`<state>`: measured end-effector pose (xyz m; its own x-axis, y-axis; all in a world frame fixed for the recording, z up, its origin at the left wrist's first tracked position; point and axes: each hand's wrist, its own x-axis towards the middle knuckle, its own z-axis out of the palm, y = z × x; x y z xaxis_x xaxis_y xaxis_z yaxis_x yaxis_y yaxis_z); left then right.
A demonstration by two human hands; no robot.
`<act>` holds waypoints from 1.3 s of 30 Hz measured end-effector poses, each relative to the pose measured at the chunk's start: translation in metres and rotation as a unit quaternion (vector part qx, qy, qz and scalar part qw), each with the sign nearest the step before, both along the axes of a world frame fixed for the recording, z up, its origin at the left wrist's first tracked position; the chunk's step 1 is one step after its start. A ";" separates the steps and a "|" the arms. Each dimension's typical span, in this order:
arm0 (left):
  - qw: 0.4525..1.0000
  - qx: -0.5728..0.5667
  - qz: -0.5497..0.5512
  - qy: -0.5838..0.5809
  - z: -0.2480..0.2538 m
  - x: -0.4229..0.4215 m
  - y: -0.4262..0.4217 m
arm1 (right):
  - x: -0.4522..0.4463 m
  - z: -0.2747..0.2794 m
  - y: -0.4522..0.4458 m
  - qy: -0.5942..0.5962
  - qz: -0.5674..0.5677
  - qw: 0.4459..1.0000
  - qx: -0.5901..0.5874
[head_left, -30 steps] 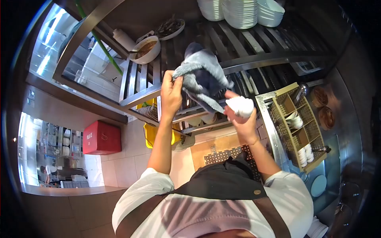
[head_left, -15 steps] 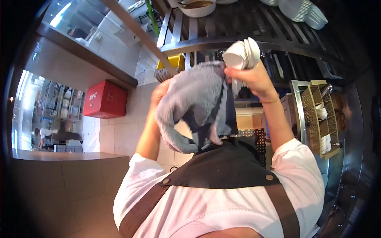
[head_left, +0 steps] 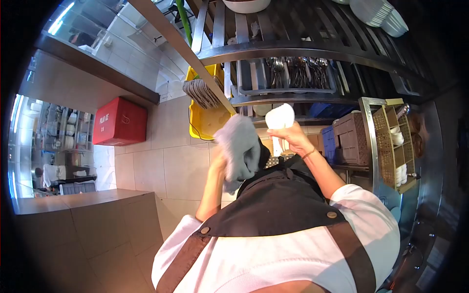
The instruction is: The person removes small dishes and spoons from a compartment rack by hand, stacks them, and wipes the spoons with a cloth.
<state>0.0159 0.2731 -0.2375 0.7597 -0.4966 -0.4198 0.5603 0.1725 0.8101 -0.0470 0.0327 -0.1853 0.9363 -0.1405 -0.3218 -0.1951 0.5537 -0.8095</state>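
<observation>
My left hand (head_left: 218,158) is closed on a bunched grey cloth (head_left: 240,146), which hides most of its fingers. The cloth hangs in front of the dark apron. To the right, my right hand (head_left: 294,138) grips white cups (head_left: 280,116), with the thumb across their near side. In earlier frames they show as a small nested stack. A gap separates the cloth from the cups. Beyond both hands, a grey tray (head_left: 259,91) of metal cutlery (head_left: 298,73) rests on the lower shelf.
A slatted metal rack (head_left: 312,50) stands ahead, its post left of centre. Below it is a yellow bucket (head_left: 198,117) with a mop. A red box (head_left: 120,122) sits on the floor at left. At right, a divided basket (head_left: 391,141) holds cups. People are visible far left.
The cloth has come down from the rack, spread out, then bunched smaller in my left hand. My right hand with the cups has moved lower and left since half a second ago. The view has shifted.
</observation>
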 end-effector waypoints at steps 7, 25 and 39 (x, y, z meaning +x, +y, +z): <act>0.985 0.036 0.163 -0.039 -0.009 0.044 -0.142 | 0.081 -0.062 -0.012 0.027 0.058 0.972 -0.227; 0.969 0.021 0.246 -0.017 -0.100 0.179 -0.220 | 0.206 -0.119 -0.088 0.129 0.060 0.948 -0.285; 0.998 0.048 -0.027 -0.035 -0.211 0.289 -0.197 | 0.212 -0.193 -0.107 0.120 0.082 0.973 0.182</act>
